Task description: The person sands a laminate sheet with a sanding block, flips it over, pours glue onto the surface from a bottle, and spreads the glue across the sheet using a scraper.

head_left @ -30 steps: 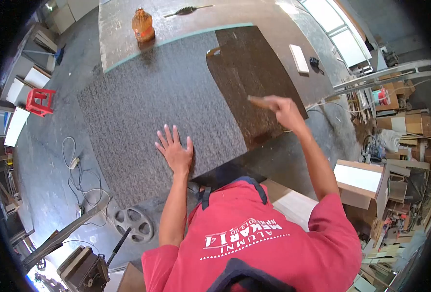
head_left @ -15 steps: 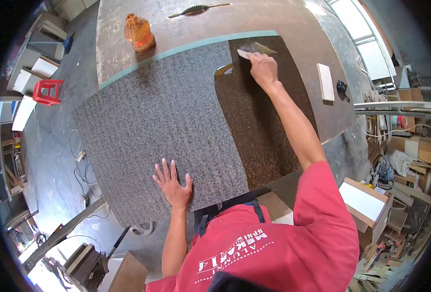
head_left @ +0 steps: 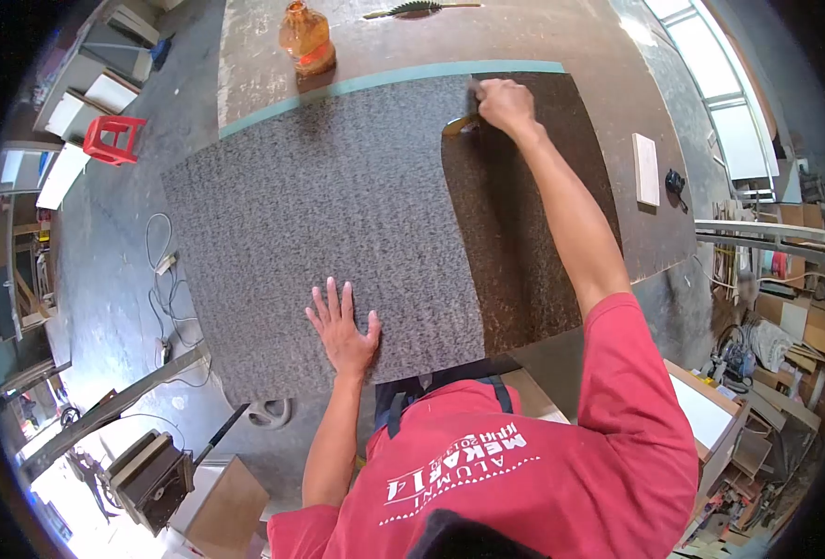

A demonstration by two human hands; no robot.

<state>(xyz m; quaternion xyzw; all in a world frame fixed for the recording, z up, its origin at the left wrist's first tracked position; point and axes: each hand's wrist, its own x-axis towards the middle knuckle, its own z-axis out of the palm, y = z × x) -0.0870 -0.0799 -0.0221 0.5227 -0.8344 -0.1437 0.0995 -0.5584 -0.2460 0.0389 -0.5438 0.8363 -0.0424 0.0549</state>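
While the broad table (head_left: pixel 543 42) took up the far side of the view, the large speckled sheet (head_left: pixel 338 214) lay partly on it, with its left part reaching out past the table's edge over the floor. What bore up that part could not be seen; if nothing did, a heavy lean there might have made the sheet dip or tip. Down its right side ran a dark brown area (head_left: pixel 501 242) with a wavy border against the grey, wet to judge by its look, so a careless forearm might have smeared it, since the right arm passed just above.

The left hand (head_left: pixel 344 340) was spread flat on the grey part near the close edge, holding nothing; it seemed to steady the sheet, and had it slipped, the sheet could have slid under any sideways push. The right hand (head_left: pixel 506 104) was curled around a thin tool near the far edge.

Just beyond that edge stood an amber jar (head_left: pixel 306 45), near enough that a shifting sheet could have knocked it. A pale block (head_left: pixel 646 170) lay to the right, apart from the sheet.

By the border sat a small glossy puddle (head_left: pixel 456 126), which could have spread unevenly or dried thick if left. Smallest to the eye was the thin tool (head_left: pixel 474 85), mostly hidden by the fingers; too steep an angle might have left streaks or pushed liquid over the edge.
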